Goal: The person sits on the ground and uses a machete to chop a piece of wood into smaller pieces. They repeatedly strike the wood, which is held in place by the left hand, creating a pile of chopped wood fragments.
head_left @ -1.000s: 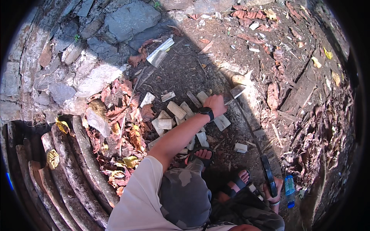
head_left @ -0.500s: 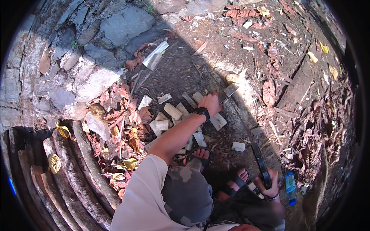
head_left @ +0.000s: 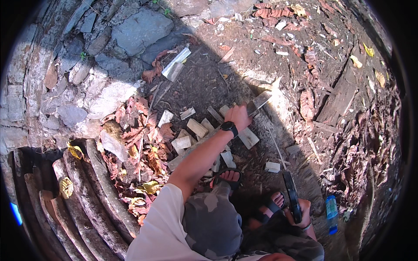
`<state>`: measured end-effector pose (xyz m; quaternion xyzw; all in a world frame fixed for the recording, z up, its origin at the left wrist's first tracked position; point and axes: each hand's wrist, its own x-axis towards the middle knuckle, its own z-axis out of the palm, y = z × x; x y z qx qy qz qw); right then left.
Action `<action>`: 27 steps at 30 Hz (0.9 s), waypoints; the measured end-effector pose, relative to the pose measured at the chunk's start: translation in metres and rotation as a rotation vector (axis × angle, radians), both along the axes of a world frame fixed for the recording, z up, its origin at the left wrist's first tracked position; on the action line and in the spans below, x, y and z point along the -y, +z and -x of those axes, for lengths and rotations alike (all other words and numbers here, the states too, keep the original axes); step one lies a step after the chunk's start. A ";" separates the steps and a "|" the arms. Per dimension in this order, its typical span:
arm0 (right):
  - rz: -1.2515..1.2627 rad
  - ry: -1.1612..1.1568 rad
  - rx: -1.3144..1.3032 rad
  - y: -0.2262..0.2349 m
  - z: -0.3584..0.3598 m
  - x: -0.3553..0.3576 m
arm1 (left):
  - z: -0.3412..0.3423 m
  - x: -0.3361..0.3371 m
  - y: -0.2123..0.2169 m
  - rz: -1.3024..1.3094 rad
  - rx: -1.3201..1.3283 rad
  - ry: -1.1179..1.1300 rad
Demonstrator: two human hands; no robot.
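The left hand (head_left: 237, 116) reaches out over the dirt, fingers closed on a wood piece (head_left: 258, 102) held above the split billets (head_left: 197, 128). The right hand (head_left: 302, 210) (low, beside the sandalled feet (head_left: 226, 176)) grips a dark machete (head_left: 291, 193), blade pointing up toward the billets.

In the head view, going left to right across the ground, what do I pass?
Stacked logs → dry leaf pile → split wood pieces → left hand gripping a wood piece → right hand holding a dark blade → blue bottle.
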<state>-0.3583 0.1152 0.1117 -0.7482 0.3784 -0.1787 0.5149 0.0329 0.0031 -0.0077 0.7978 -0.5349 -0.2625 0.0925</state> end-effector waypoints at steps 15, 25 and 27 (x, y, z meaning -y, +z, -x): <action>-0.214 0.021 -0.085 0.005 0.032 0.014 | -0.009 0.005 -0.007 0.018 0.038 -0.032; -0.120 0.076 0.000 0.013 -0.015 0.055 | -0.012 0.006 -0.004 -0.018 0.023 -0.039; -0.085 0.048 0.025 0.012 -0.017 0.062 | -0.013 0.009 -0.005 -0.024 0.055 -0.032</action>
